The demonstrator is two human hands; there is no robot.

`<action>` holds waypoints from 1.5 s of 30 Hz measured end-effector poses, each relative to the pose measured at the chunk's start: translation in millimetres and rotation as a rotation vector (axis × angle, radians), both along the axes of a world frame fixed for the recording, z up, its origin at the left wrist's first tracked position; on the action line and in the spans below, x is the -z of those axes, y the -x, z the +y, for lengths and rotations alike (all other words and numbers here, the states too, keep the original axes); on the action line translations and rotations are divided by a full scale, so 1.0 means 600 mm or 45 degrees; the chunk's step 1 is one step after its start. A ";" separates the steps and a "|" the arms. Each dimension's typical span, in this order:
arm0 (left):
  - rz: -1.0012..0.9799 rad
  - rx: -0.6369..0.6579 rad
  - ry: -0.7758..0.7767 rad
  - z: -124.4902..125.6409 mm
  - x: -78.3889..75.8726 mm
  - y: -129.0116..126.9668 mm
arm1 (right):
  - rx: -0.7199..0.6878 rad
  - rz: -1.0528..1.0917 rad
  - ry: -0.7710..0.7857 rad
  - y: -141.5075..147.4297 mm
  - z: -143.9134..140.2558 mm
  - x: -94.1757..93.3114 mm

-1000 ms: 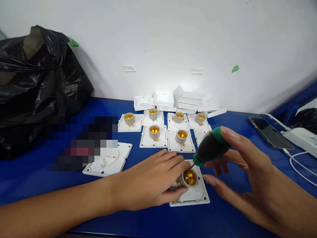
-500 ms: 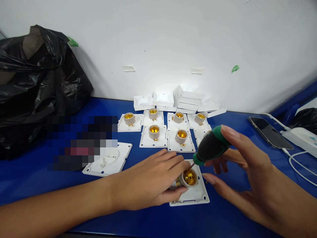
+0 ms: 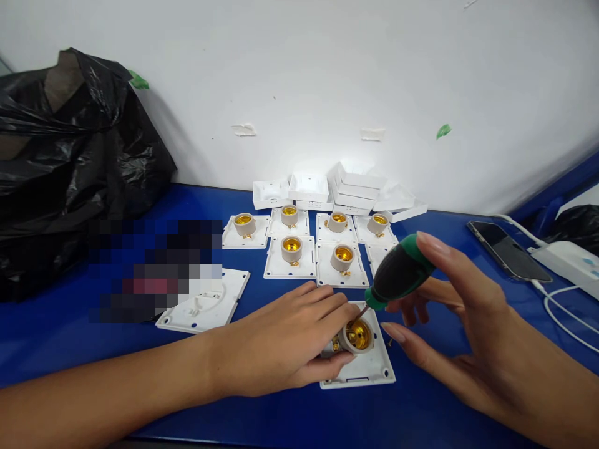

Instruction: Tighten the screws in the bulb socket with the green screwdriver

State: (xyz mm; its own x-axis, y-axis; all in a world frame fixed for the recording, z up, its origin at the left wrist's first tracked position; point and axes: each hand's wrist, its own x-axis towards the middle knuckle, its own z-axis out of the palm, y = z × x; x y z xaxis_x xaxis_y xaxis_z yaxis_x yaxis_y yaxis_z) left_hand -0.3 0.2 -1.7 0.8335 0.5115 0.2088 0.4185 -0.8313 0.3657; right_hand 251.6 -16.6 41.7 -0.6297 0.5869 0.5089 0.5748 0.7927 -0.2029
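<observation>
My left hand (image 3: 290,340) is closed around the side of a round lamp socket (image 3: 369,340) with a brass-coloured threaded inside. The socket sits on a square white plate (image 3: 362,374) that lies flat on the table. A screwdriver (image 3: 400,271) with a green and black handle leans over it, its shaft reaching down into the socket; the tip is hidden. My right hand (image 3: 472,330) steadies the screwdriver, one finger pressed on the handle's end and the lowest digit held apart near the plate. A small screw (image 3: 390,343) lies beside the plate's right edge.
Several plates with sockets (image 3: 291,249) stand in rows behind my hands. White square covers (image 3: 358,187) are stacked against the wall. At left are a bare plate (image 3: 210,315) and a black plastic bag (image 3: 79,156); at right, a phone (image 3: 510,249) and white cable (image 3: 561,318).
The screwdriver's handle has shifted slightly to the left, and my right hand has moved a little with it. My left hand and the socket stay in place.
</observation>
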 end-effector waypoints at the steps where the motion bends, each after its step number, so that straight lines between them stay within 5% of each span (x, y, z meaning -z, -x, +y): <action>1: -0.003 0.001 0.003 0.000 0.000 0.000 | -0.003 0.002 0.001 0.001 0.001 0.000; 24: 0.021 0.010 -0.018 0.001 -0.001 0.000 | -0.049 0.054 0.083 0.000 0.001 0.004; 32: -0.024 0.005 0.002 0.001 0.001 0.001 | -0.102 0.377 0.043 -0.010 0.006 0.029; 39: 0.027 0.005 -0.005 0.000 0.000 0.001 | -0.063 0.262 -0.066 -0.016 0.002 0.047; 45: -0.024 0.014 -0.005 0.001 0.002 0.002 | -0.252 0.434 -0.013 0.009 0.026 0.031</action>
